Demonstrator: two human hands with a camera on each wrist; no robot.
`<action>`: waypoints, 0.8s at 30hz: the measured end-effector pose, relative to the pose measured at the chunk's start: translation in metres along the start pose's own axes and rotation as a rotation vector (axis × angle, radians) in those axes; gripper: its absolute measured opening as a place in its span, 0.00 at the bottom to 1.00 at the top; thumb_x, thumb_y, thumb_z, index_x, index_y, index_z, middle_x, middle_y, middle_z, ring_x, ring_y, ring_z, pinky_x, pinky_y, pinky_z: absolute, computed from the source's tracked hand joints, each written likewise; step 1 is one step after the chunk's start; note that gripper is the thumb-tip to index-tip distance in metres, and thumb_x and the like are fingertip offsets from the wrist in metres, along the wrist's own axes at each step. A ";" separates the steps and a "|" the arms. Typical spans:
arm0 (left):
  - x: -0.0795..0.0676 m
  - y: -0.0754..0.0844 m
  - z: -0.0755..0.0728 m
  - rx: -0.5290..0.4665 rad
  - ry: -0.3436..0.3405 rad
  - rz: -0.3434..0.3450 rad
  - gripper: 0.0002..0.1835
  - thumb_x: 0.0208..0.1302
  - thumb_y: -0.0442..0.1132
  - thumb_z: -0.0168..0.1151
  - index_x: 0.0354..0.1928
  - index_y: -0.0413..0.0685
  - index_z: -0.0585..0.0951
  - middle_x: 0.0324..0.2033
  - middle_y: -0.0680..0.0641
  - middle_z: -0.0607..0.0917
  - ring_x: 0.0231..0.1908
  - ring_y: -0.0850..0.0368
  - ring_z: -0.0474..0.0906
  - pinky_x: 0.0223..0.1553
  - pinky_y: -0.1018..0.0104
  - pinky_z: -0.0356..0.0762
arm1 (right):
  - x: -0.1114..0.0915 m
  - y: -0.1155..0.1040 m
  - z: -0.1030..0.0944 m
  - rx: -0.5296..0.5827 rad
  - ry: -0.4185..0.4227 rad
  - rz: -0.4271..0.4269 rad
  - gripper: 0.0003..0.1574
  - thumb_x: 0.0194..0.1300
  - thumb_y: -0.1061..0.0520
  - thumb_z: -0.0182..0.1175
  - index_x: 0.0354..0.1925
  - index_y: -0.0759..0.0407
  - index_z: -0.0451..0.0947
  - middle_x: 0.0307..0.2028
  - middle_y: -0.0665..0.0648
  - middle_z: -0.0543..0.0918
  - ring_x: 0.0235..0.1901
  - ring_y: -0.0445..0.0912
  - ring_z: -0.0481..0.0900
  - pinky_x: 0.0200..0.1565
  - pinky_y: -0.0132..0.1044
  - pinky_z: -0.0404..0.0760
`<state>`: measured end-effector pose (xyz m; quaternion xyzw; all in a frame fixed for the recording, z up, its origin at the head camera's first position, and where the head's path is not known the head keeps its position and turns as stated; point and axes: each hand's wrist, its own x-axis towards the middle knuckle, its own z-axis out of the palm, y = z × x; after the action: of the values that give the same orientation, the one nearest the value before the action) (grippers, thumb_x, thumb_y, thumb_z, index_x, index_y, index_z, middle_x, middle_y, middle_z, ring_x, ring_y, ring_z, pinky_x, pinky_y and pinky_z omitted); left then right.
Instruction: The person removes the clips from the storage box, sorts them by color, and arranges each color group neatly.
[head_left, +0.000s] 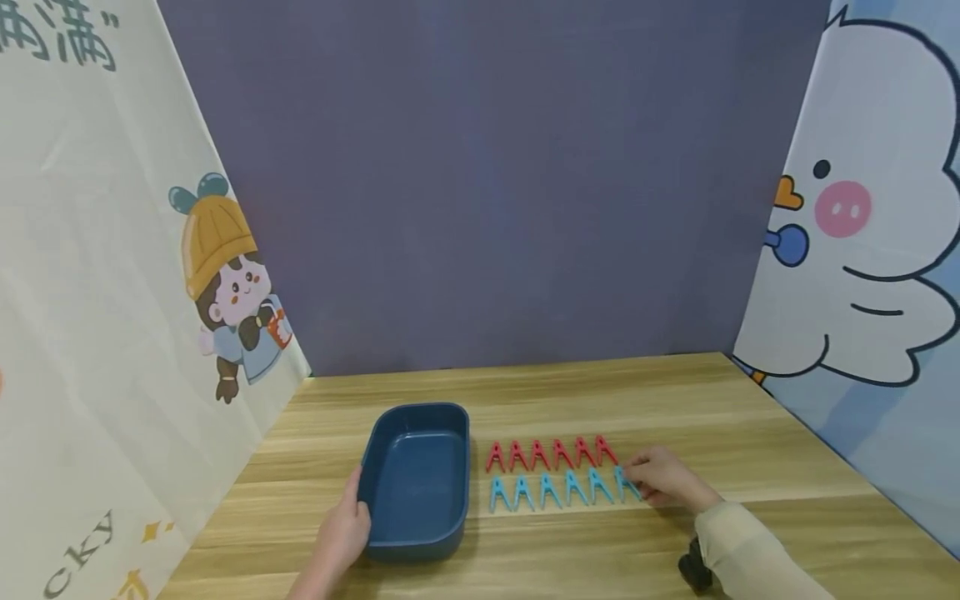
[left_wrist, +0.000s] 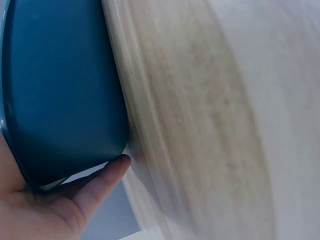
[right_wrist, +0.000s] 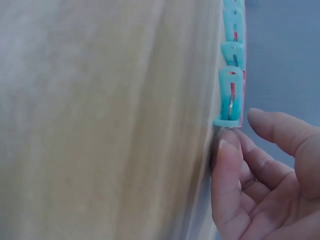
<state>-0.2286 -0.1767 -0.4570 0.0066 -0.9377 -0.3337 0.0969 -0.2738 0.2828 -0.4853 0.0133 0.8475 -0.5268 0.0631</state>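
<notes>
On the left, a dark blue rectangular tub (head_left: 420, 483) rests on the table, its inside bare. My left hand (head_left: 347, 523) grips the tub's near left side; in the left wrist view, fingers (left_wrist: 102, 182) reach under its edge. To the tub's right lies a row of several red clothespins (head_left: 551, 454), with a row of several light blue clothespins (head_left: 558, 489) in front of it. At the row's right end, my right hand (head_left: 663, 477) is at the last blue clothespin (right_wrist: 230, 97). In the right wrist view its fingertips come right to that clothespin's end, thumb and fingers parted.
The wood-grain table (head_left: 555, 554) ends at a grey-purple panel (head_left: 495, 183) at the back. Printed cloths hang on both sides, with a cartoon child (head_left: 236, 292) on the left and a white cartoon duck (head_left: 877, 142) on the right. A black device (head_left: 695, 567) sits at the right wrist.
</notes>
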 end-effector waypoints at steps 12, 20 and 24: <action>0.008 -0.004 -0.026 0.031 -0.047 -0.002 0.28 0.65 0.33 0.33 0.66 0.26 0.50 0.56 0.22 0.64 0.52 0.27 0.65 0.49 0.38 0.66 | 0.001 -0.016 -0.005 -0.090 0.005 -0.075 0.12 0.62 0.61 0.52 0.36 0.71 0.76 0.20 0.55 0.73 0.17 0.43 0.70 0.18 0.34 0.73; 0.027 0.005 -0.049 0.121 -0.055 0.048 0.28 0.66 0.33 0.30 0.65 0.23 0.46 0.54 0.21 0.65 0.49 0.28 0.69 0.47 0.40 0.68 | 0.011 -0.039 -0.009 -0.165 -0.014 -0.198 0.14 0.64 0.62 0.51 0.38 0.74 0.75 0.13 0.52 0.68 0.11 0.40 0.64 0.15 0.37 0.72; 0.039 0.010 -0.055 0.133 -0.068 0.055 0.29 0.66 0.34 0.29 0.65 0.23 0.44 0.56 0.21 0.63 0.52 0.29 0.66 0.51 0.39 0.66 | 0.013 -0.054 -0.005 -0.231 0.010 -0.187 0.16 0.64 0.60 0.53 0.43 0.73 0.75 0.24 0.56 0.75 0.19 0.46 0.71 0.22 0.41 0.75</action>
<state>-0.2560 -0.2059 -0.4020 -0.0240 -0.9603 -0.2680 0.0736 -0.2917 0.2623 -0.4364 -0.0705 0.9004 -0.4291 0.0107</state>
